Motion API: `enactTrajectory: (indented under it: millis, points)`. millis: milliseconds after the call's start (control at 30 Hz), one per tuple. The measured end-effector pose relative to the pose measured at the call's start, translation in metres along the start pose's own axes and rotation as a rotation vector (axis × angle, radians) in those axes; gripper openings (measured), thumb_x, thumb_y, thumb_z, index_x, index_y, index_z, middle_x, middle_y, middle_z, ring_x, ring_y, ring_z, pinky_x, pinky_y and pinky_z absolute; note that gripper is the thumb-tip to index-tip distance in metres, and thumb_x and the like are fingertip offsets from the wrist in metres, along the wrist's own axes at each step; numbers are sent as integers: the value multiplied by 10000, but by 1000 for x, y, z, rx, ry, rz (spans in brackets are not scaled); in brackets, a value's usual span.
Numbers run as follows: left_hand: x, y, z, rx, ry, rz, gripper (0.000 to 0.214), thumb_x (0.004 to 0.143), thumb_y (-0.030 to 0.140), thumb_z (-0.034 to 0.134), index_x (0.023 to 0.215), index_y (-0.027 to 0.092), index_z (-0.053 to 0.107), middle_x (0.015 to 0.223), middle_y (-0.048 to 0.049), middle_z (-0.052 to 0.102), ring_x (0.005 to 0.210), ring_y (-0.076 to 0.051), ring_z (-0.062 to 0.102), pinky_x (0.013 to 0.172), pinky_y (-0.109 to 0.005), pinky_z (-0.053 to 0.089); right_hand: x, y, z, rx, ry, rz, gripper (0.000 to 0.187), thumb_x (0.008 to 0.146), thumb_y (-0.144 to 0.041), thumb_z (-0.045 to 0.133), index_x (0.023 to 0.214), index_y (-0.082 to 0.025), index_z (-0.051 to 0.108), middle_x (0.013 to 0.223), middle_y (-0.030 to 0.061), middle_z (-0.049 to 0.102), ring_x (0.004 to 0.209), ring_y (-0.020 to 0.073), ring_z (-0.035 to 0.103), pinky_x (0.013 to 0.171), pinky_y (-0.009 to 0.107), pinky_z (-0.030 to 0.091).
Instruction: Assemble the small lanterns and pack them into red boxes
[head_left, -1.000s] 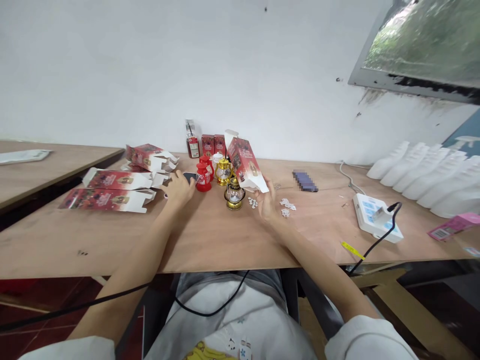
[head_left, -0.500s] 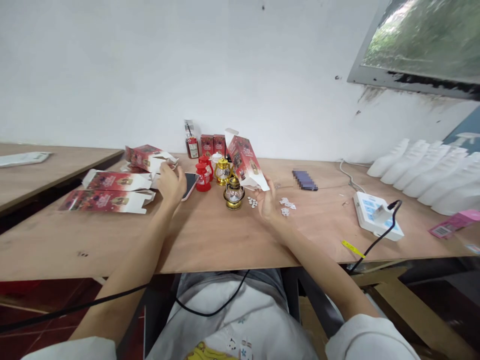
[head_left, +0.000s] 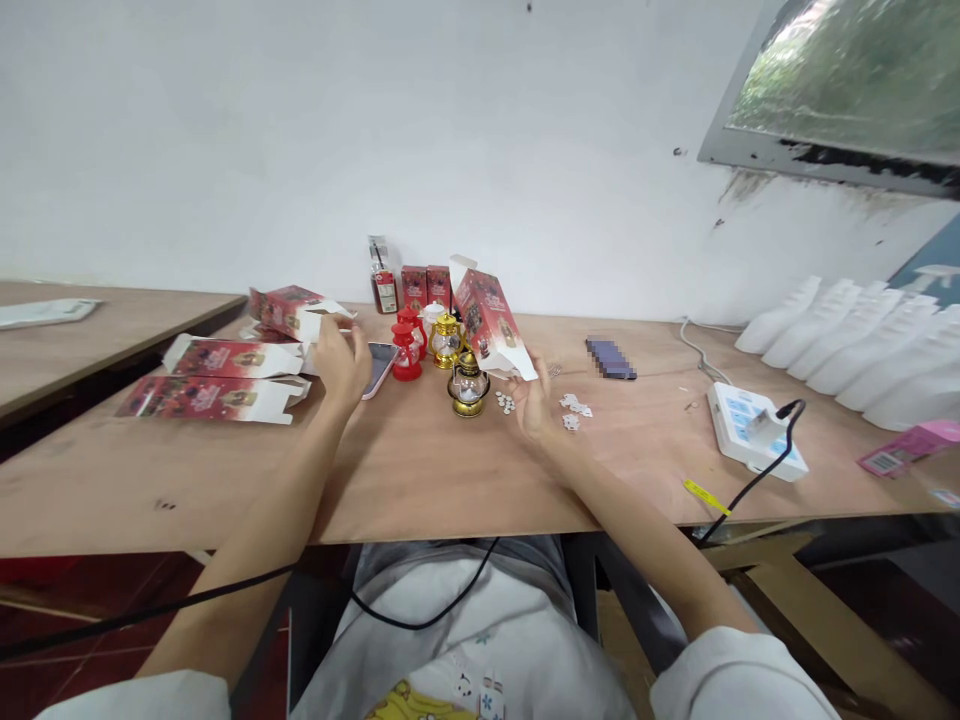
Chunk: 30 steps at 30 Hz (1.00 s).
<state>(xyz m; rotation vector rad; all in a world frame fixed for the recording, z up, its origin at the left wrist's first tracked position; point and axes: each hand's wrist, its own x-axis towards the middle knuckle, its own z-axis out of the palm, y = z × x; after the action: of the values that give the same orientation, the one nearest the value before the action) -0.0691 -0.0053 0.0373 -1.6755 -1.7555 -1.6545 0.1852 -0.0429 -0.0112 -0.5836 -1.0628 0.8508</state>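
My right hand (head_left: 534, 395) holds an opened red carton (head_left: 491, 322) tilted above the table, its top flap up. Just below it stands a small gold lantern (head_left: 468, 386). My left hand (head_left: 339, 358) is raised over the table beside a phone (head_left: 377, 364) whose near edge it lifts; the fingers curl around its left side. A red lantern (head_left: 406, 354) and another gold lantern (head_left: 445, 341) stand behind the phone. Small white button cells (head_left: 505, 404) lie by my right hand.
Flat red cartons (head_left: 214, 398) lie stacked at the left. Upright red boxes (head_left: 425, 288) and a bottle (head_left: 385, 280) stand by the wall. A dark block (head_left: 610, 361), a white power strip (head_left: 752, 431) with cable, and white bottles (head_left: 862, 350) sit at right.
My left hand rose from flat on the phone and drew back left, tipping the phone up. The right hand and carton hardly moved.
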Motion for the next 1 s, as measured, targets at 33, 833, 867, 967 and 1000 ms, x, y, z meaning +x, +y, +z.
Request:
enactTrajectory:
  millis: [33,833,867,967,1000]
  points:
    - [0,-1,0,-22,15,31,228,833,229,420,1022,157,525,1030,-152,615,975,-296,595,892,-478,395,0,0,0,-10,-6,2,362,786,-456,527,1107,-290,510,1148,18,621,1041,156,605,799,296,546]
    - [-72,72,18,-543,-84,481,579,805,377,599,1321,262,363,1279,-123,468,1203,-273,479,949,-454,465,-26,-22,2,-368,-357,-181,330,855,-406,568,1142,-245,536,1132,76,644,1032,189,638,923,384,524]
    - [-71,72,16,-519,-86,498,529,835,359,554,1323,257,377,1278,-119,472,1211,-269,473,964,-459,453,-26,-22,2,-395,-339,-206,310,865,-402,551,1133,-245,542,1091,71,658,990,185,653,900,377,531]
    - [-70,73,11,-433,-108,549,421,896,314,437,1310,238,435,1293,-120,458,1223,-255,467,983,-456,434,-24,-24,2,-512,-285,-300,199,892,-361,498,1031,-247,582,937,46,679,829,168,669,803,348,542]
    - [-70,74,10,-418,-112,566,404,907,311,418,1303,237,453,1300,-121,453,1222,-251,470,984,-452,432,-24,-26,1,-557,-286,-341,165,897,-335,479,976,-247,595,898,40,676,805,167,662,782,342,538]
